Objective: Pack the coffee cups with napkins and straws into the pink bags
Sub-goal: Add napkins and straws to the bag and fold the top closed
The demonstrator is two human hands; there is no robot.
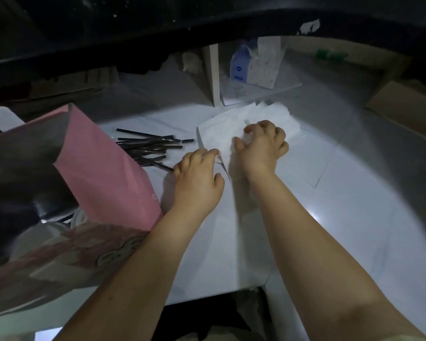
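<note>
**Dim counter, both hands at the napkin stack**

White tabletop (342,205) fills the lit middle of the view, with dark shelving beyond it and a blue-labelled bottle (240,65) at the far side.

The napkins (219,129) lie in a loose white stack at the centre, and both hands are on them. The right hand (261,146) sits on top with fingers and thumb curled in, bunching the upper sheet, apparently to peel one napkin off the rest. The left hand (197,178) has bent fingers at the near-left edge of the stack. It probably steadies the pile so only one sheet lifts, but the blur hides whether it pinches paper or merely pins it.

Black straws (148,146) lie scattered just left of the napkins, between them and the pink bag (108,173). The bag stands at the left with its mouth open towards the person, within easy reach for dropping things in. A pale round shape low in the bag may be a cup lid, though that is uncertain. A second, printed bag (71,254) lies near the left forearm.

Judging by this, the napkin step is under way and the straws are not yet taken up.
</note>
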